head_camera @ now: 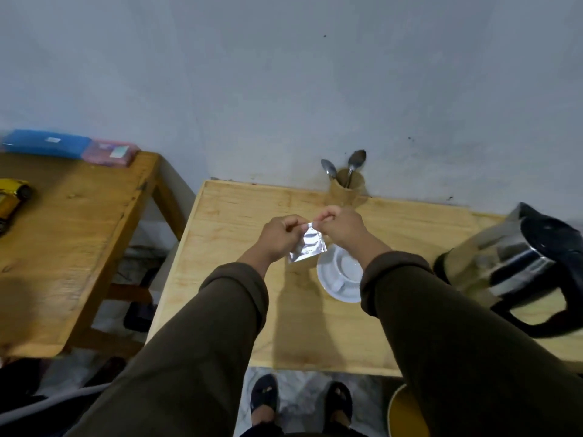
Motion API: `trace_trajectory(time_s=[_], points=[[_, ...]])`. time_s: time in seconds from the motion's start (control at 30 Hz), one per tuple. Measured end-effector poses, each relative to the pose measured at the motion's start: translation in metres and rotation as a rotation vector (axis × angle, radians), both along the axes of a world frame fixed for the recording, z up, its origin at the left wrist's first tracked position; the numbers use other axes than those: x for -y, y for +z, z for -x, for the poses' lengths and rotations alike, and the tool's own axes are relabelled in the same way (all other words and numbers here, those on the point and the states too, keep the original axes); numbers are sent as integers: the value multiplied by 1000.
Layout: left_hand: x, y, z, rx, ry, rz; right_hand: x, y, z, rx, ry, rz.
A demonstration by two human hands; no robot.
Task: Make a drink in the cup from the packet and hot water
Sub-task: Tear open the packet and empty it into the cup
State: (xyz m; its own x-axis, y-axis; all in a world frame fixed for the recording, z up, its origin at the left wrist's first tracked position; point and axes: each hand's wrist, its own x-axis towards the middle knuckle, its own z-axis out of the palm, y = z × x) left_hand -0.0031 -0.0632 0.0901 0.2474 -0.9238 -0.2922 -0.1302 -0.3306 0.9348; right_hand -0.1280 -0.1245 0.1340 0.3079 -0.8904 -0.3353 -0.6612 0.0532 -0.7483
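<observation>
A small silver foil packet (307, 245) hangs above the wooden table (239, 216). My left hand (279, 236) and my right hand (339, 227) both pinch its top edge, close together. Just below and to the right lies a white saucer (339, 275), partly hidden by my right sleeve. No cup shows clearly; the packet and my hands cover the spot beside the saucer. A steel electric kettle (508, 266) with a black handle and lid stands at the table's right end.
A wooden holder (345, 190) with two spoons stands against the wall at the back. A second wooden table (69, 234) to the left carries a blue box, a pink box and a yellow toy car. A yellow bin (407, 414) sits on the floor by my feet.
</observation>
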Motion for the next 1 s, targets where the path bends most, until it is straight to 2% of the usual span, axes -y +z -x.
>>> trace_trajectory(time_s=[0.27,0.43,0.7,0.83,1.0], points=[[14,23,41,158,-40,9,10,18,41,20,35,28],[19,31,67,143,-23,-8,11,23,62,2,76,116],[33,36,95,80,104,-157,14,18,82,-43,163,365],[36,35,100,72,163,-223,16,19,87,-25,306,404],[41,36,100,72,224,-232,18,20,94,-14,336,357]])
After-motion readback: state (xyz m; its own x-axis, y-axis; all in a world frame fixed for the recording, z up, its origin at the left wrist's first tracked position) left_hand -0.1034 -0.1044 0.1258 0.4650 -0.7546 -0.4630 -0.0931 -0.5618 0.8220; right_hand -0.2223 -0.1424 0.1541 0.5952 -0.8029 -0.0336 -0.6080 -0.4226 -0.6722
